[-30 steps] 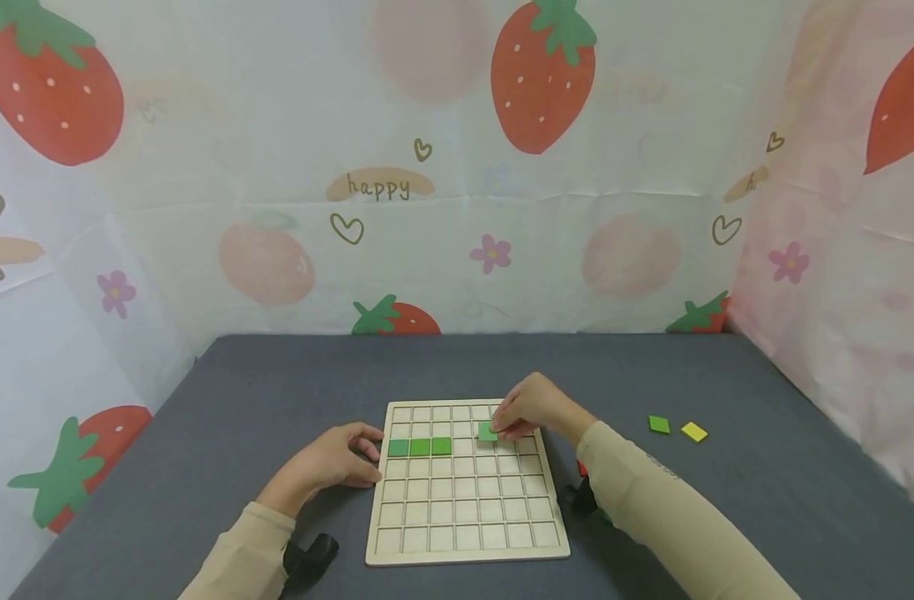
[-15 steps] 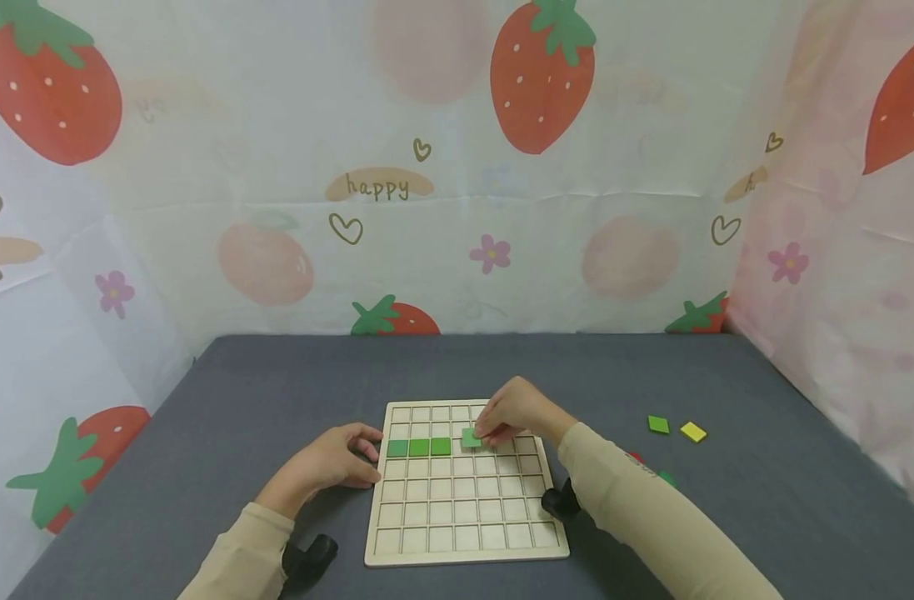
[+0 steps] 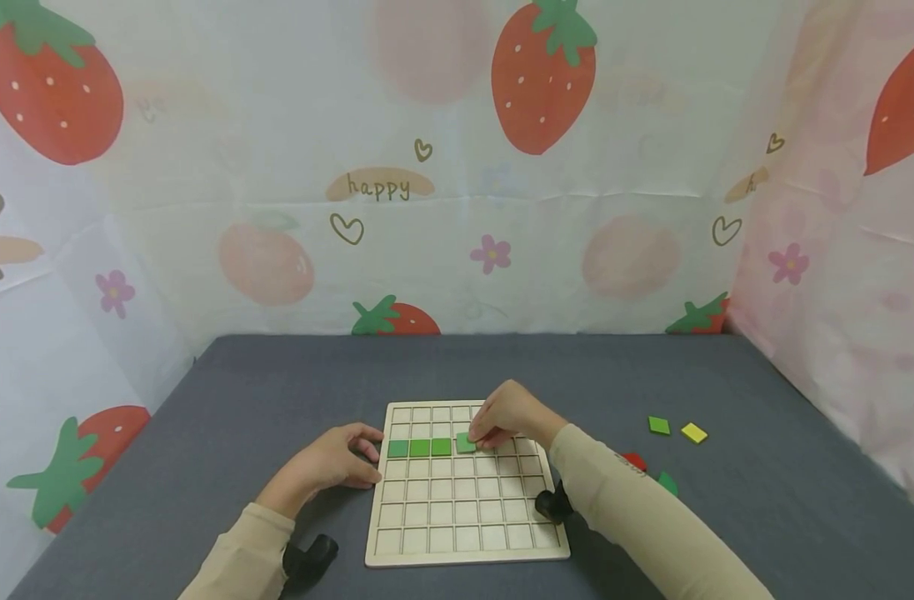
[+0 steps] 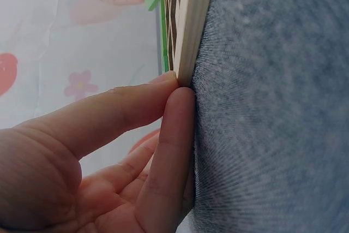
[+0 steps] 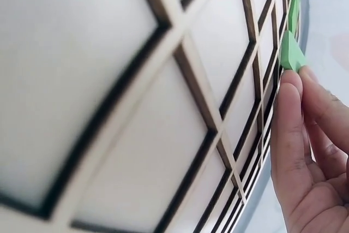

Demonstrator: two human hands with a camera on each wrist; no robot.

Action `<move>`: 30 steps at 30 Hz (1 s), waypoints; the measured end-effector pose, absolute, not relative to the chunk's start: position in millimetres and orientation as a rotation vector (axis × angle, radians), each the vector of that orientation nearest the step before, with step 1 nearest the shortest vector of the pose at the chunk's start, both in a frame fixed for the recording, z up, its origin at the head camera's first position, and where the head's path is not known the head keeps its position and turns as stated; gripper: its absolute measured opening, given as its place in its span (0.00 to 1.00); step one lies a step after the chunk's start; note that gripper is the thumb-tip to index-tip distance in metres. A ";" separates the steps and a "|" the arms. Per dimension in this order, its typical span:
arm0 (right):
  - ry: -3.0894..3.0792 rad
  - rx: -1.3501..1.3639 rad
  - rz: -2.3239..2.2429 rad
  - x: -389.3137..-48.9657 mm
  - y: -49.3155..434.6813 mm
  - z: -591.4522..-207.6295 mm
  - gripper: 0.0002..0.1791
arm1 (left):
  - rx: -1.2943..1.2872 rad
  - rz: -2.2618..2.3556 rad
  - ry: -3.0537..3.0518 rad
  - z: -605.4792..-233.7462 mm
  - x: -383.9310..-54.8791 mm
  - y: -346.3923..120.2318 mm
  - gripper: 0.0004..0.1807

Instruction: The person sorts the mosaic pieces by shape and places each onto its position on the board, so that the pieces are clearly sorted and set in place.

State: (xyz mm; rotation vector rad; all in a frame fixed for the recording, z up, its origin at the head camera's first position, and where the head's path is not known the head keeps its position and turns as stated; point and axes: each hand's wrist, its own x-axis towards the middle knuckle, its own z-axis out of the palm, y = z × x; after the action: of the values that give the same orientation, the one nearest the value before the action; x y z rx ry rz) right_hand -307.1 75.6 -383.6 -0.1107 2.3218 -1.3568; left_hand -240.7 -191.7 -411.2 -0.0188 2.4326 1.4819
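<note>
So far three green tiles [image 3: 419, 447] sit in a row in the board [image 3: 467, 556], and the right hand [image 3: 505, 415] pinches a fourth tile [image 3: 466, 442] tilted over the cell at their 3 o'clock end, not yet lying flat. Steadying the board, the left hand [image 3: 329, 460] presses its fingers together against the 9 o'clock edge. By my judgement most cells are unfilled, with green [image 3: 659, 425], yellow [image 3: 693, 432] and red [image 3: 635, 460] pieces loose at 3 o'clock.

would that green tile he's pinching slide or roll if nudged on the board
The green tile looks flat, thin and square, so it would likely slide, not roll. It seems stiff and light: the right hand pinches it by fingertips alone.
</note>
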 end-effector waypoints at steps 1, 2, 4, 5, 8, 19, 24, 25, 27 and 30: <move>2.319 -0.109 -1.360 -306.9 74.9 -384.0 0.03 | -0.017 1.484 2.431 -410.9 -240.6 -191.8 0.33; 2.318 -0.107 -1.360 -306.8 74.2 -384.3 0.03 | -0.014 1.483 2.431 -410.9 -240.4 -191.8 0.33; 2.320 -0.109 -1.358 -306.7 72.9 -385.1 0.02 | -0.009 1.479 2.431 -410.9 -240.2 -192.1 0.33; 2.324 -0.108 -1.355 -306.6 72.2 -385.5 0.02 | -0.008 1.482 2.430 -410.9 -240.2 -192.1 0.33; 2.343 -0.112 -1.333 -306.7 70.5 -386.0 0.02 | -0.010 1.480 2.434 -410.8 -240.1 -192.2 0.33; 2.383 -0.113 -1.294 -306.3 65.1 -387.5 0.02 | 0.004 1.475 2.437 -411.2 -240.6 -193.0 0.34; 2.399 -0.103 -1.296 -305.9 63.2 -387.9 0.02 | 0.026 1.462 2.442 -411.3 -240.8 -193.0 0.34; 2.401 -0.104 -1.297 -305.7 62.9 -387.6 0.02 | 0.025 1.459 2.445 -411.6 -240.9 -192.9 0.34; 2.402 -0.109 -1.295 -305.3 63.2 -387.2 0.02 | 0.025 1.458 2.447 -411.5 -240.7 -192.6 0.34; 2.390 -0.127 -1.312 -305.5 66.1 -385.8 0.02 | 0.022 1.458 2.447 -411.8 -241.0 -192.2 0.34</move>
State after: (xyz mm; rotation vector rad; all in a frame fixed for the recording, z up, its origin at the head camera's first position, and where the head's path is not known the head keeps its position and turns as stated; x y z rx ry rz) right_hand -305.5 66.1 -385.8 -0.1269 2.3898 -1.3121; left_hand -241.0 -192.2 -411.8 0.0225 2.4472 1.4582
